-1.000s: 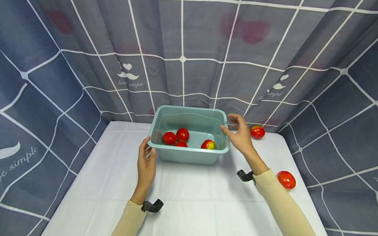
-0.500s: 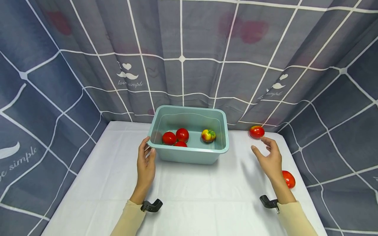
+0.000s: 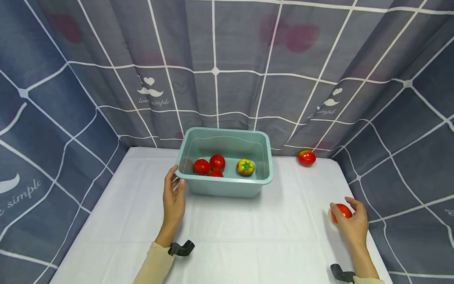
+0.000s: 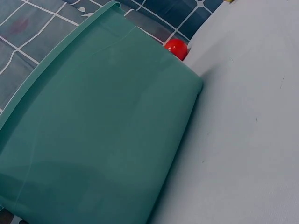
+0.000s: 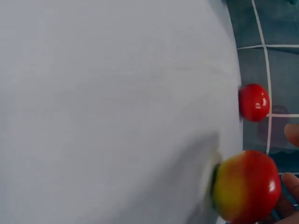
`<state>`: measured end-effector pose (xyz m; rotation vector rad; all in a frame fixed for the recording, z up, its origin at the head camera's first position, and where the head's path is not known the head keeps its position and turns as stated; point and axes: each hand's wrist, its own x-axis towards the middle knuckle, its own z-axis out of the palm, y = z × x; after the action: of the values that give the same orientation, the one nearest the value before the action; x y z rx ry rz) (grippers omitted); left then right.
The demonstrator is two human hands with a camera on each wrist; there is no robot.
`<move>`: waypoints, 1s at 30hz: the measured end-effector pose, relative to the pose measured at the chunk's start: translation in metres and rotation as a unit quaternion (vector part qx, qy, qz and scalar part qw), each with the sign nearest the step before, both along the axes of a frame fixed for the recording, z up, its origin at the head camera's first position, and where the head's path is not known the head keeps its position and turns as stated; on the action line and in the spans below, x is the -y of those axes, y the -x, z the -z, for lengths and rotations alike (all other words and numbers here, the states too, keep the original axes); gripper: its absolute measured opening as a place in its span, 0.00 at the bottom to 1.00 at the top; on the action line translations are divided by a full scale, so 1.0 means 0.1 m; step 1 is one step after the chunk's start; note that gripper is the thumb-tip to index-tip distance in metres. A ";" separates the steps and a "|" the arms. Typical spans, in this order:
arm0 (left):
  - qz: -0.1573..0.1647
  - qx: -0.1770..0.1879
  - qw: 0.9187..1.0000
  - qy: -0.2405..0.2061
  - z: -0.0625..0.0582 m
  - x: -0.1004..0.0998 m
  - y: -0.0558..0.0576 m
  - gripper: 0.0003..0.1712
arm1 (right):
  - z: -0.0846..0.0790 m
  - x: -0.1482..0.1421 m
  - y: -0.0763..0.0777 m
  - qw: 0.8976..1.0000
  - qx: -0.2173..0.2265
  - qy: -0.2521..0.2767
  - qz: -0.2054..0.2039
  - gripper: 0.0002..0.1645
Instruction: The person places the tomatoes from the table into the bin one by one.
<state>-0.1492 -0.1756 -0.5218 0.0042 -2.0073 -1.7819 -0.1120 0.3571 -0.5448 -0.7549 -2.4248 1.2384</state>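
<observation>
In the head view my left hand rests against the near left corner of a green plastic bin, thumb on its front wall and fingers along its left end. The bin's long wall fills much of the left wrist view. My right hand is at a red tomato at the table's right side, thumb and fingers spread around it. In the right wrist view this tomato shows yellow toward its stem end, with fingertips close beside it. Inside the bin lie three red tomatoes and a yellow-red one, stem up.
Another red tomato lies near the table's back right edge. A white cloth covers the table. Grey checked curtains stand close behind it and at both sides.
My right hand has left the bin's right end and moved right and toward me to the nearer loose tomato. The yellow-red tomato in the bin has rolled stem up. My left hand stays put.
</observation>
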 end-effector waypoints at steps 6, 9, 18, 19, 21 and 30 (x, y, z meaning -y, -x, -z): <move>0.002 0.001 1.000 -0.001 0.00 0.01 -0.01 0.34 | 0.17 0.02 -0.08 1.000 0.001 -0.010 0.001 0.39; 0.004 0.003 1.000 -0.003 -0.01 0.00 -0.01 0.33 | 0.22 0.03 -0.09 1.000 -0.008 -0.010 0.005 0.39; 0.000 0.008 1.000 -0.001 -0.01 0.00 -0.01 0.33 | 0.25 0.05 -0.09 1.000 -0.012 -0.012 0.021 0.38; 0.000 0.009 1.000 -0.001 -0.01 0.00 -0.01 0.33 | 0.25 0.05 -0.09 1.000 -0.014 -0.012 0.022 0.38; 0.000 0.008 1.000 -0.001 0.00 0.00 -0.01 0.33 | 0.23 0.06 -0.09 1.000 -0.018 -0.009 0.022 0.38; 0.001 0.003 1.000 -0.002 0.00 0.01 -0.01 0.33 | 0.10 0.27 0.02 1.000 -0.027 0.014 0.004 0.39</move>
<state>-0.1483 -0.1763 -0.5223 0.0093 -2.0092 -1.7893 -0.1135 0.3302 -0.5553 -0.7273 -2.3635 1.2756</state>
